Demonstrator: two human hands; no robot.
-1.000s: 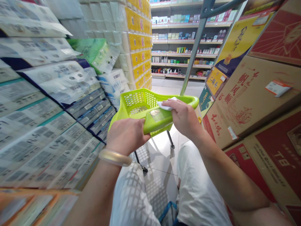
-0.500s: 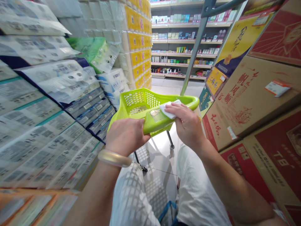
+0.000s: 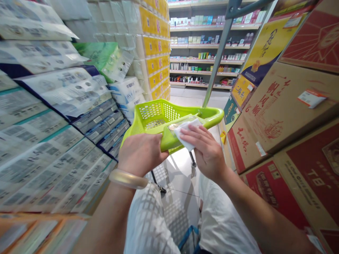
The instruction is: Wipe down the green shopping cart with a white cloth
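- Left half of frame: stacked tissue packs (image 3: 53, 116), white with blue and teal edges, too many to count. One green pack (image 3: 106, 60) sits upper left among them, with yellow-labelled packs (image 3: 156, 46) stacked behind it toward top centre.
- Lower left centre: left hand (image 3: 141, 153), one pale bangle (image 3: 128, 179) on the wrist. Fingers closed round the near rim of the green basket, gripping it.
- Centre: one lime green basket (image 3: 159, 114), mesh walls, raised on thin dark legs. Nothing visible inside it. A flat panel on its near rim carries one shiny label (image 3: 174, 126).
- Just right of centre: right hand (image 3: 206, 150), fingers extended and pressing one white wipe (image 3: 186, 132) flat against the panel, partly over the label. The hand pins the wipe down, not fisted.
- Bottom centre: two legs in white trousers (image 3: 225, 218) above a tiled floor.
- Upper centre right: one grey metal pole (image 3: 218, 60) slanting up; five store shelves (image 3: 209, 46) behind, small goods too blurred to count.
- Right side: brown and red cartons (image 3: 286, 106), stacked, one white tag (image 3: 311, 98) stuck on a brown one.
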